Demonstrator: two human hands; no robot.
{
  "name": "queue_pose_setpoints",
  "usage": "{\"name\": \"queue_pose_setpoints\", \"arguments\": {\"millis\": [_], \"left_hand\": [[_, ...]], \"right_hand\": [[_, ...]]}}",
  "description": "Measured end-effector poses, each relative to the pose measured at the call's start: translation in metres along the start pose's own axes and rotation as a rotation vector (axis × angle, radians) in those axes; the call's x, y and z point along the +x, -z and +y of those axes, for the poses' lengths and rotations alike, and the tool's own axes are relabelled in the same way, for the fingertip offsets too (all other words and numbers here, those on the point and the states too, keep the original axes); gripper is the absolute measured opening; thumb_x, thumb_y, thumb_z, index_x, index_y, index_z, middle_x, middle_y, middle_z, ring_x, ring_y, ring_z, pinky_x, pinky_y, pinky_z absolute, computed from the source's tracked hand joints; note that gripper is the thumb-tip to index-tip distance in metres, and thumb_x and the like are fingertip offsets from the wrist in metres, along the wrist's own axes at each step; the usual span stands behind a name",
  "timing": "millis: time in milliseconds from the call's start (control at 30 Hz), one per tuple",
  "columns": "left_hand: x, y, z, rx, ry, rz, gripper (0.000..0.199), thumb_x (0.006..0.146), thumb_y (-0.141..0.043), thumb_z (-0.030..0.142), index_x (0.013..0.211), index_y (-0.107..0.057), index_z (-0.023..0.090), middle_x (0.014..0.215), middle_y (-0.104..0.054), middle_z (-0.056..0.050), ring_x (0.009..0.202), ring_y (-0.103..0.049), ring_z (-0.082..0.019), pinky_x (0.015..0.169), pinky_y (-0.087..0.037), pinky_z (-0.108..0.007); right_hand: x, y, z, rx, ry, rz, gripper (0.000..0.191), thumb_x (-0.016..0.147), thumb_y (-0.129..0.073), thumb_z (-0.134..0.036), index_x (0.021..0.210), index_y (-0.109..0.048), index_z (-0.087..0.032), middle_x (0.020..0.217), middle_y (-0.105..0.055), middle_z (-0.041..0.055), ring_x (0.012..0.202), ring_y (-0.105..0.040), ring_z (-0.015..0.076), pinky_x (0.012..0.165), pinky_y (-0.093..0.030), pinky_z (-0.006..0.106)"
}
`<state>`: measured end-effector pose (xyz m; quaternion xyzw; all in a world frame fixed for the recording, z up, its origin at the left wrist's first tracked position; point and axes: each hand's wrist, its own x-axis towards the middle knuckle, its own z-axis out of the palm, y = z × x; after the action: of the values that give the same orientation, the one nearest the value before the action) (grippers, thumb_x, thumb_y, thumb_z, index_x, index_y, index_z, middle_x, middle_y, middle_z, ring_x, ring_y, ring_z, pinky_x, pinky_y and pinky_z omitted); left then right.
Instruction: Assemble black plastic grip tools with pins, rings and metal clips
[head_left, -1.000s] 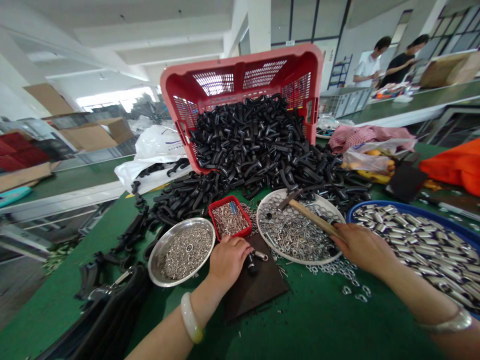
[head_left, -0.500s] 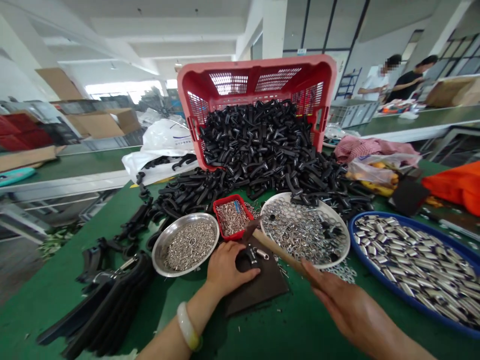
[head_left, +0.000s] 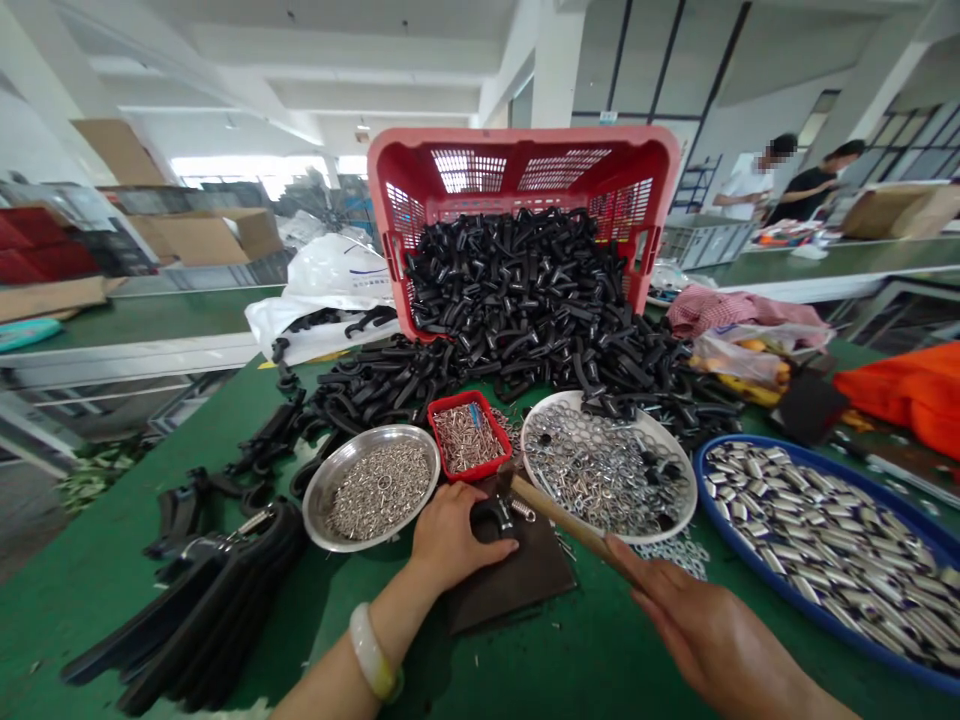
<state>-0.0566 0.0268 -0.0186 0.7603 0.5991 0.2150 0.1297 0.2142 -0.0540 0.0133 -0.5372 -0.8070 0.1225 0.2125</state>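
The stiff, light black plastic clip (head_left: pixel 501 515) sits pinned under our left hand (head_left: pixel 457 540) on the dark board (head_left: pixel 525 590); our right hand (head_left: pixel 712 640) grips the wooden hammer handle (head_left: pixel 562 520).

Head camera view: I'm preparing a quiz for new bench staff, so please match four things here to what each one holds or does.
Things:
1. Right hand
2. Left hand
3. Small red tray
4. Round blue tray

Matches:
A. Holds slender silver pins
B. Rests on a black part on a dark board
C. Holds large silver sleeves
D. Grips a wooden-handled hammer

Right pairs: 1-D, 2-B, 3-A, 4-C.
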Motion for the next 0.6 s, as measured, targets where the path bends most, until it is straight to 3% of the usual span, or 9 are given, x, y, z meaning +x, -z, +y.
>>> {"name": "queue_pose_setpoints", "arguments": {"millis": [67,133,233,300,367,433,467,500,600], "left_hand": [[-0.001,0.001,0.0,-0.004,-0.019,-0.013,0.06,0.052,-0.061,0.063,0.093,-0.057,0.019,0.094,-0.058,-0.006,0.091,-0.052,-0.023,0.078,-0.042,-0.034],[-0.003,0.002,0.002,-0.017,-0.036,-0.021,0.06,0.054,-0.061,0.062,0.096,-0.056,0.02,0.098,-0.057,-0.006,0.093,-0.051,-0.023,0.08,-0.041,-0.035],[-0.009,0.006,0.006,-0.114,-0.019,-0.026,0.06,0.059,-0.059,0.06,0.102,-0.052,0.019,0.102,-0.055,-0.007,0.093,-0.052,-0.023,0.079,-0.041,-0.035],[-0.012,0.011,0.011,-0.25,0.054,-0.033,0.061,0.06,-0.059,0.061,0.103,-0.048,0.019,0.096,-0.057,-0.006,0.084,-0.055,-0.02,0.073,-0.043,-0.032],[-0.014,0.017,0.016,-0.377,0.148,-0.003,0.063,0.058,-0.06,0.062,0.102,-0.045,0.019,0.087,-0.059,-0.003,0.074,-0.056,-0.017,0.065,-0.044,-0.029],[-0.016,0.022,0.025,-0.444,0.207,0.078,0.067,0.054,-0.062,0.064,0.1,-0.044,0.019,0.084,-0.058,-0.002,0.07,-0.055,-0.017,0.061,-0.044,-0.028],[-0.016,0.024,0.031,-0.451,0.218,0.123,0.069,0.051,-0.063,0.065,0.1,-0.043,0.019,0.085,-0.058,-0.003,0.071,-0.056,-0.017,0.062,-0.044,-0.028],[-0.017,0.025,0.038,-0.441,0.221,0.161,0.071,0.05,-0.063,0.065,0.1,-0.043,0.02,0.088,-0.058,-0.004,0.074,-0.056,-0.018,0.063,-0.045,-0.029],[-0.015,0.024,0.055,-0.333,0.165,0.198,0.071,0.052,-0.062,0.065,0.102,-0.043,0.019,0.094,-0.058,-0.007,0.084,-0.057,-0.023,0.071,-0.045,-0.035]], "right_hand": [[0.002,0.002,0.004,0.098,-0.039,-0.08,0.046,0.082,-0.041,-0.031,0.128,-0.043,-0.025,0.096,-0.067,0.0059,0.081,-0.065,0.0211,0.068,-0.054,0.029],[0.007,0.008,0.015,0.232,-0.176,-0.121,0.049,0.084,-0.039,-0.037,0.131,-0.037,-0.023,0.073,-0.069,0.0034,0.061,-0.065,0.0189,0.052,-0.054,0.027],[0.017,0.019,0.055,0.338,-0.323,-0.128,0.054,0.085,-0.034,-0.042,0.133,-0.032,-0.019,0.05,-0.061,-0.001,0.038,-0.056,0.0167,0.034,-0.046,0.026],[0.028,0.024,0.085,0.194,-0.297,-0.106,0.051,0.082,-0.037,-0.042,0.128,-0.039,-0.02,0.054,-0.063,0.002,0.038,-0.056,0.0184,0.037,-0.046,0.03],[0.042,0.025,0.098,-0.104,-0.251,0.034,0.044,0.077,-0.044,-0.044,0.111,-0.057,-0.019,0.069,-0.066,0.0118,0.054,-0.062,0.0256,0.05,-0.05,0.039],[0.057,0.018,0.083,-0.222,-0.203,0.207,0.04,0.073,-0.05,-0.046,0.098,-0.064,-0.018,0.094,-0.063,0.0199,0.077,-0.062,0.0335,0.063,-0.049,0.046],[0.065,0.01,0.065,-0.152,-0.193,0.271,0.042,0.072,-0.051,-0.048,0.099,-0.063,-0.018,0.106,-0.058,0.0206,0.088,-0.059,0.0356,0.067,-0.048,0.047],[0.073,0.0,0.042,0.049,-0.223,0.275,0.047,0.072,-0.051,-0.05,0.104,-0.06,-0.018,0.11,-0.057,0.0182,0.09,-0.059,0.0331,0.066,-0.05,0.043],[0.098,-0.035,-0.033,0.962,-0.367,0.04,0.048,0.076,-0.043,-0.055,0.106,-0.056,-0.02,0.097,-0.063,0.0088,0.079,-0.062,0.0235,0.059,-0.051,0.034]]}}
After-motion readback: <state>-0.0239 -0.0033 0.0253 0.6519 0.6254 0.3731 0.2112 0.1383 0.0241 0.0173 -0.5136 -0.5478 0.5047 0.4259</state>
